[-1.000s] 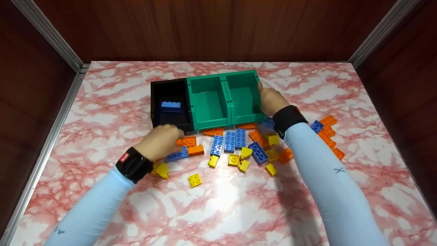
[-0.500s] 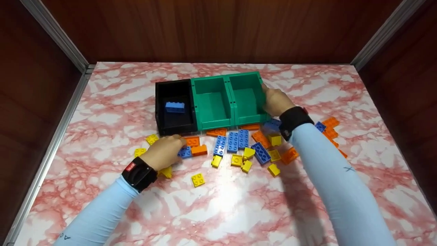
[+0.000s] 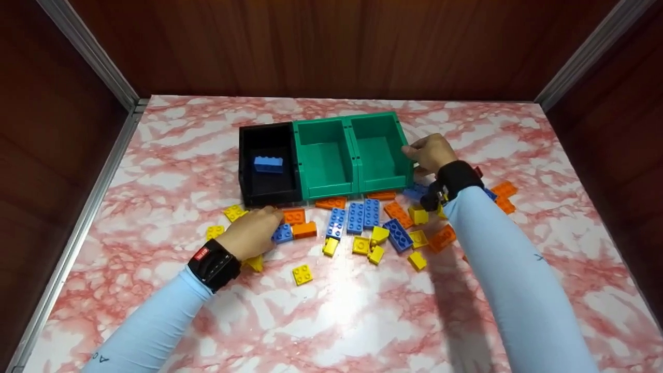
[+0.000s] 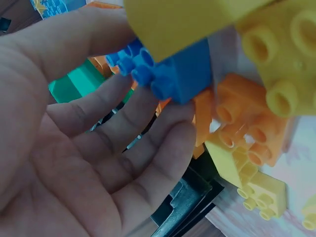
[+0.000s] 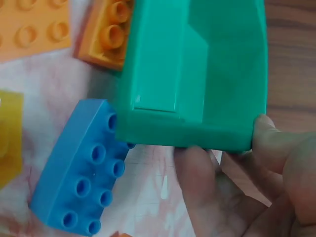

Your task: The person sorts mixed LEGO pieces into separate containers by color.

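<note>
My left hand (image 3: 253,233) is low over the bricks in front of the black bin (image 3: 274,199). Its thumb and curled fingers pinch a blue brick (image 4: 190,71), whose near end the hand hides in the head view. An orange brick (image 3: 304,230) lies just right of it. At the right end of the joined bins, my right hand (image 3: 434,153) touches the outer side of the green bin (image 3: 386,183) with thumb and fingertips, fingers loosely bent. A blue brick (image 5: 74,173) lies beside that bin. Inside the black bin rests another blue brick (image 3: 268,165).
The middle green bin (image 3: 326,190) joins the black one and the right one. Loose blue, orange and yellow bricks (image 3: 361,245) spread along the bins' front. More orange bricks (image 3: 505,192) lie beyond the right wrist. Wooden walls (image 3: 331,46) enclose the marbled table (image 3: 331,321).
My right hand has loosened from the green bin's side wall and shifted slightly right. My left hand stays at the blue brick. The head view has shifted a little.
</note>
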`<state>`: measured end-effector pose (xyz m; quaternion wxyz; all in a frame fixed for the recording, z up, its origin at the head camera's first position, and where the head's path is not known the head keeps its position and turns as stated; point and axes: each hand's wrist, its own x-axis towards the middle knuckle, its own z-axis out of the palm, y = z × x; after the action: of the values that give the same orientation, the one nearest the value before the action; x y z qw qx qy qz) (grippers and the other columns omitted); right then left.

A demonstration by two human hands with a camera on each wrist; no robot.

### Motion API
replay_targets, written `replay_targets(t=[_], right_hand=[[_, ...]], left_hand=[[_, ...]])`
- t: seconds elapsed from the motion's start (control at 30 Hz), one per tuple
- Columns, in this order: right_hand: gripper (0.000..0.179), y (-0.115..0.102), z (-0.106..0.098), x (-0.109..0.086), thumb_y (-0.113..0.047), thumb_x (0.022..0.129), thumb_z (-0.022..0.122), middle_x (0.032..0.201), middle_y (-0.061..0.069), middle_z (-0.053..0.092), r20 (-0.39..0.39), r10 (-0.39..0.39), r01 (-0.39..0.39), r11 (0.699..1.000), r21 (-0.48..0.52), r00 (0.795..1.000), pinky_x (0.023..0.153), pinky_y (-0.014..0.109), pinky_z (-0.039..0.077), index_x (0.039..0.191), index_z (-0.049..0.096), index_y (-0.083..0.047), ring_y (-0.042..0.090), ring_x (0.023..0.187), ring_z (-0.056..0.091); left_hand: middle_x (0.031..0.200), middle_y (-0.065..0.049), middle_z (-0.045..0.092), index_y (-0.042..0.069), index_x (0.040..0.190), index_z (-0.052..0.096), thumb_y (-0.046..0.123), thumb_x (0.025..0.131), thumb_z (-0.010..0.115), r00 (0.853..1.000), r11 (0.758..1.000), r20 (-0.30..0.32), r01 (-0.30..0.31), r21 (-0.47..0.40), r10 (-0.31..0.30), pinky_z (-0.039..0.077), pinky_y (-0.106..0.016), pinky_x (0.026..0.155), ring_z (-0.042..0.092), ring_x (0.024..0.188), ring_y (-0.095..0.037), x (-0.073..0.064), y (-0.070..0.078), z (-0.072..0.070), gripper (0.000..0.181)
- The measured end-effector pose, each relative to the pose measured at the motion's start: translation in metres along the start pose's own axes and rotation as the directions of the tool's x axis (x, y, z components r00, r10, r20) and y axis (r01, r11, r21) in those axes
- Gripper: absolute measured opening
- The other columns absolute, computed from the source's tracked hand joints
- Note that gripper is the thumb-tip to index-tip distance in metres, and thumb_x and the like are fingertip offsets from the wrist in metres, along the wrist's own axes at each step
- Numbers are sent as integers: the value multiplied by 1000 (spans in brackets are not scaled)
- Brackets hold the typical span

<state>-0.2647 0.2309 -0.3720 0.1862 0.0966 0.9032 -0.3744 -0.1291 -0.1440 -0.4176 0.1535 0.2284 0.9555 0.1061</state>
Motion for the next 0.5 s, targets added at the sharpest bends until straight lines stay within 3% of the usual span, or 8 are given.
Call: replay_targets(t=[0.13,0.23,0.4,0.5], right_hand=[[46,1,-1,2,-34,102,56,131,18,59,-8,29,-29,999,40,1000,87,42,56,136,58,-4,33,103,68],[47,1,0,3,-33,102,56,128,21,60,-13,26,-26,999,25,1000,81,41,58,138,57,-3,33,99,69],[50,1,1,5,-35,102,54,127,22,61,-11,36,-35,999,23,999,78,39,59,142,53,-5,32,100,68],[50,1,2,6,-35,102,53,129,21,60,-10,43,-43,999,30,999,78,39,59,143,53,-6,32,103,67]], left_hand=[[114,-17,58,-1,125,64,4,83,77,1000,1000,17,12,-11,-12,52,-46,92,58,96,-29,0,0,-2,44],[109,-15,59,0,119,67,3,81,77,1000,1000,0,-15,-24,15,53,-45,88,57,91,-27,-2,-1,-7,39],[104,-15,62,-2,118,67,6,81,78,992,994,-106,-83,-76,74,54,-42,83,58,91,-27,-1,-6,-26,40],[108,-16,62,-3,123,65,7,83,79,986,989,-154,-78,-127,58,55,-42,83,59,95,-28,4,-13,-42,43]])
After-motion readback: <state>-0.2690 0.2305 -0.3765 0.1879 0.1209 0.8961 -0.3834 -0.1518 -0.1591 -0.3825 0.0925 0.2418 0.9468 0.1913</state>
